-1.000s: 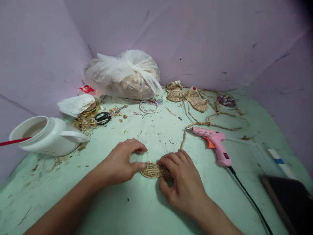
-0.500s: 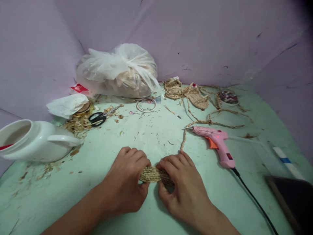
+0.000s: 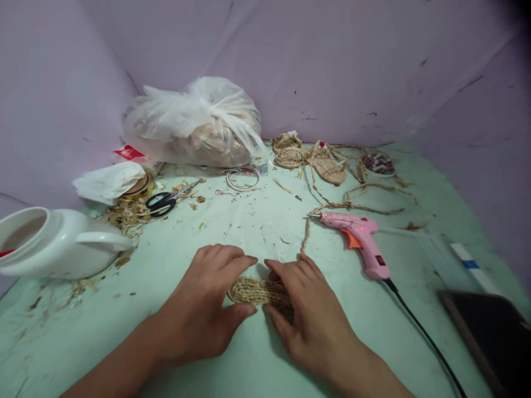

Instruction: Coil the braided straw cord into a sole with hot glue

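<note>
A woven straw piece, long with a rounded left end, lies on the pale green table between my hands. My left hand is around its left end, thumb and forefinger spread apart on either side. On the right end, my right hand has its thumb at the near edge and its fingers over the far edge, hiding that end. A braided cord runs up from my right hand's fingers toward the tip of a pink glue gun with an orange trigger.
Left: white jug, black-handled scissors among straw scraps. Behind: tied plastic bag, tape ring, woven straw pieces with cords. Right: dark flat object at the edge, black cable beside it.
My left hand's thumb and forefinger have spread, showing more of the straw piece's rounded left end. My right hand's forefinger has lifted and stretched out. The whole view has shifted slightly.
</note>
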A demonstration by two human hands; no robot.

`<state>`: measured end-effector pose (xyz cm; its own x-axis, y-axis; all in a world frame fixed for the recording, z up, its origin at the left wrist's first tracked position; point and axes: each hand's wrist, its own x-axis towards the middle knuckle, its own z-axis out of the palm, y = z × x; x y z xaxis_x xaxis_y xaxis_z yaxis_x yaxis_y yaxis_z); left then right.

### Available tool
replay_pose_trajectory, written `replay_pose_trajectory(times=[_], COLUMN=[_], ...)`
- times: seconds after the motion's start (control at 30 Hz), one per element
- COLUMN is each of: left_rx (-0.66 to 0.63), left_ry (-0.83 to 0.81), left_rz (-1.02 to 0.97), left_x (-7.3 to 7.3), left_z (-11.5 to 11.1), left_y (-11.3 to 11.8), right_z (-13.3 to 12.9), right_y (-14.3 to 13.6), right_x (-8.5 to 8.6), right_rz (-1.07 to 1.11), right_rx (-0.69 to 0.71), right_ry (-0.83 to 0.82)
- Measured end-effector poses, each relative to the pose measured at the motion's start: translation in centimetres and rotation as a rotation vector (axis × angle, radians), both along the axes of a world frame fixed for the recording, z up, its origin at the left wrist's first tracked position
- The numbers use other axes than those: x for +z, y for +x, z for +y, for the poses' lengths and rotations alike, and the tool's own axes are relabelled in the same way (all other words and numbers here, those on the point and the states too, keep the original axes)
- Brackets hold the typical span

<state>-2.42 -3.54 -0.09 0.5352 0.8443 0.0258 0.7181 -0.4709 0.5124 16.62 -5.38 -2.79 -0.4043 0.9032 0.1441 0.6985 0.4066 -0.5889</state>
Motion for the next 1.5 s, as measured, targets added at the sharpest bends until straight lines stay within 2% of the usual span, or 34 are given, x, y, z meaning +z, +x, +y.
replay_pose_trajectory(times=[0.1,0.17,0.33,0.43,0.57,0.67,0.77,0.9,1.03,1.2,1.3,1.4,1.5], left_rx=[0.093,0.1,0.004,0.002,0.003,-0.02,-0.04,-0.066,-0.063,-0.087,-0.151,-0.216,-0.247], left_ry=[0.105,0.12,0.11,0.094,0.078,0.077,0.105,0.129,0.115,0.154,0.234,0.349,0.416], left_rz=[-0.037,-0.037,0.048,0.148,0.251,0.292,0.332,0.36,0.34,0.255,0.162,0.088,0.085], left_x=[-0.5,-0.6,0.1,0.1,-0.2,0.0,0.3,0.8,0.9,-0.1,-1.1,-1.8,-2.1], left_z=[-0.6,-0.9,-1.2,-1.4,-1.4,-1.4,-1.6,-1.9,-1.9,-1.7,-1.6,-1.5,-1.5], left_y=[1.1,1.7,2.3,2.7,3.0,3.1,3.0,2.9,2.5,1.3,0.7,0.6,0.8], right_z=[-0.2,-0.4,0.1,1.0,2.1,2.7,3.5,4.6,4.4,0.7,-2.1,-4.2,-5.5], right_y=[0.5,1.0,3.3,5.1,8.0,9.9,11.0,11.3,10.8,9.6,9.5,9.7,9.8], right_x=[0.2,0.6,1.9,2.7,3.5,3.3,2.4,1.4,1.8,3.6,3.7,2.9,1.6], right_rz=[-0.031,-0.042,-0.06,-0.122,-0.285,-0.349,-0.324,-0.196,0.051,0.37,0.566,0.626,0.589], right_rx=[0.054,0.084,0.052,-0.173,-0.561,-0.723,-0.798,-0.806,-0.749,-0.589,-0.409,-0.395,-0.463], right_ry=[-0.026,-0.038,0.067,0.106,0.001,-0.119,-0.209,-0.287,-0.393,-0.403,-0.481,-0.536,-0.543])
